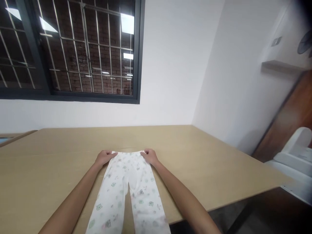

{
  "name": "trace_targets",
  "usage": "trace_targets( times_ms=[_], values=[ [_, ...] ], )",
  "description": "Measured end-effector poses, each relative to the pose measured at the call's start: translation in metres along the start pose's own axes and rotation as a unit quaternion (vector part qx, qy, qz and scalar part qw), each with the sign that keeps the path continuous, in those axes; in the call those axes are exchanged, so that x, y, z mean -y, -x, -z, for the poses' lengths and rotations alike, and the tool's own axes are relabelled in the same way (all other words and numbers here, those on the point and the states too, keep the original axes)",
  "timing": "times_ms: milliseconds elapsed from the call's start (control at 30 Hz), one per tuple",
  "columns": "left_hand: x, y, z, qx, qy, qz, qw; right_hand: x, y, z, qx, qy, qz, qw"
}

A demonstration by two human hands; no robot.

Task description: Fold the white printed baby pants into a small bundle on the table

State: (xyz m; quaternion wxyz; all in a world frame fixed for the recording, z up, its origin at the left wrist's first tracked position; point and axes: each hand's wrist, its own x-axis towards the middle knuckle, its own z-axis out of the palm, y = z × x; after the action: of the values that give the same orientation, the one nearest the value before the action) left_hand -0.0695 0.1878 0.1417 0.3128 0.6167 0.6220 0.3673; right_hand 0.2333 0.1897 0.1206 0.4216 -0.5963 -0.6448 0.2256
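Pants (129, 172) between hands (104, 157) (151, 156), both pinching waistband (130, 154) at corners; hidden fingertips probably underneath.

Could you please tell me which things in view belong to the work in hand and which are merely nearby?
In use:
- white printed trousers
- left hand and right hand, at the waistband's corners
- tan table, beneath

Merely nearby:
- barred window
- white object at right, unidentifiable

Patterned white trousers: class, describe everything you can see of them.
The white trousers look like soft, thin fabric, printed with small green and grey animal-like motifs and pale green spots. They lie spread out, lightly creased, on the tan tabletop, waist away from the person, legs parted slightly. The left hand and right hand grip the waist corners. The leg ends are out of frame.
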Motion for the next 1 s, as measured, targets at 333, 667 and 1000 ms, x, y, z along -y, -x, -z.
trace_targets(
  times_ms=[333,667,1000],
  values=[
    [0.020,-0.063,-0.034,-0.140,-0.192,-0.012,0.971,-0.014,-0.066,-0.034,-0.068,0.108,0.004,0.992],
    [0.008,-0.054,-0.032,-0.226,-0.229,-0.035,0.946,-0.019,-0.075,-0.036,-0.063,0.107,-0.007,0.992],
    [-0.076,0.101,-0.088,0.061,-0.210,-0.316,0.923,-0.020,-0.075,-0.038,-0.054,0.035,-0.012,0.998]
  ],
)
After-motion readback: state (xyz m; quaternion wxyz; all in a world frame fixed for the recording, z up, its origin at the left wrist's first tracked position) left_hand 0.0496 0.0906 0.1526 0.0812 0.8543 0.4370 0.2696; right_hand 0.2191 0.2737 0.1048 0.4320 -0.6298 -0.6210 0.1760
